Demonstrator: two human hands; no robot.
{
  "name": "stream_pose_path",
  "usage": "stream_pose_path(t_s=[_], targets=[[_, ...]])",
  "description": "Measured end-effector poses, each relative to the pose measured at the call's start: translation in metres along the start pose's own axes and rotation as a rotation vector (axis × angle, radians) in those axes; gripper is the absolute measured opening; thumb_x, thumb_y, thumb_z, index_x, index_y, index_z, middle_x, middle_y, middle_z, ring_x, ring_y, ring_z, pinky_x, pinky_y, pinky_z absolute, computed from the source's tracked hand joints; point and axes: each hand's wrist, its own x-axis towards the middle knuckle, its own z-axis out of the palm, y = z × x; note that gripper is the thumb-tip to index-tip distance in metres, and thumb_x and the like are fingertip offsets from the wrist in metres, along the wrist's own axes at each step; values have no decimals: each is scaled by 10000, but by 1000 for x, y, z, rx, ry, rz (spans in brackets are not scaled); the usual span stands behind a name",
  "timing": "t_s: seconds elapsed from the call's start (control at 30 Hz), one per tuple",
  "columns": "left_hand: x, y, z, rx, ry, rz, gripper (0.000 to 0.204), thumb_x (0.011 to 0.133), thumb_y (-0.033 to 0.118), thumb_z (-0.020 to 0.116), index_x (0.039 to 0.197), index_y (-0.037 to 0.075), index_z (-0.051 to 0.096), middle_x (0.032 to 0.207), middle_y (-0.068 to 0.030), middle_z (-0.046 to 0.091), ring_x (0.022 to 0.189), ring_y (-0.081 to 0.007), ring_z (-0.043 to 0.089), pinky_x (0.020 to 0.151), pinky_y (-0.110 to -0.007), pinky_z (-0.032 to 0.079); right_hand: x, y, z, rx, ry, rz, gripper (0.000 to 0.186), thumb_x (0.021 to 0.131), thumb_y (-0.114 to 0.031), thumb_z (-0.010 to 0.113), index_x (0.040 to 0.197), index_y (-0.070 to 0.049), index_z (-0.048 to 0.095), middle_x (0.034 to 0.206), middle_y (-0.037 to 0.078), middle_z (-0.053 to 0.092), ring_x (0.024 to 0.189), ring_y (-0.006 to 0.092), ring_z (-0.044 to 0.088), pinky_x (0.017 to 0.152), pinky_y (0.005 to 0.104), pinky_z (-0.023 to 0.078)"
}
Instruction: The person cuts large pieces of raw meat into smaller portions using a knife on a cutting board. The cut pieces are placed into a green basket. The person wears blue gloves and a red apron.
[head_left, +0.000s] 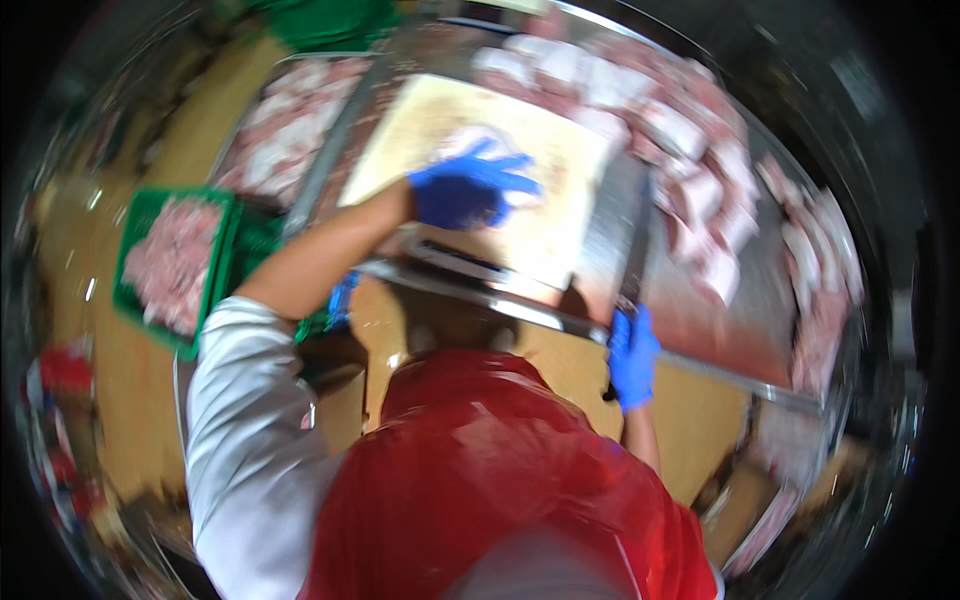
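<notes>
My left hand (472, 188), in a blue glove, has its fingers spread over a pale piece (460, 140) of what looks like meat or fat on the cream cutting board (560, 200). Whether it presses on the piece is unclear through the blur. My right hand (630, 355), also gloved in blue, grips a knife (636, 240) at the right of the board, its long dark blade pointing away from me over the steel table (750, 335). A dark, narrow object (458, 258) lies at the board's near edge, too blurred to identify.
Pale meat cuts (690, 150) cover the table's back and right, with long strips (810, 260) at the far right. A tray of pieces (290, 130) stands left of the board, a green crate of small pieces (170, 260) lower left. Green material (320, 20) shows at the back.
</notes>
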Motion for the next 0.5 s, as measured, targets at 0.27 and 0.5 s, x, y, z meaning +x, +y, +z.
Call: stream_pose_path(t_s=[0.27,0.5], targets=[[-11,110,66,-186,677,-727,382,809,101,653,1191,93,642,1249,-160,610,1157,-342,581,979,-451,476,1,14,18,108,-10,-21,195,1052,-193,521,1117,-13,558,693,119,614,569,181,604,509,371,467],[-7,103,83,44,906,-891,208,789,68,697,982,106,631,908,-93,648,806,-302,648,672,-416,553,81,-47,46,90,-206,-291,216,1004,-134,580,1183,-21,540,782,262,648,674,435,648,566,455,494]])
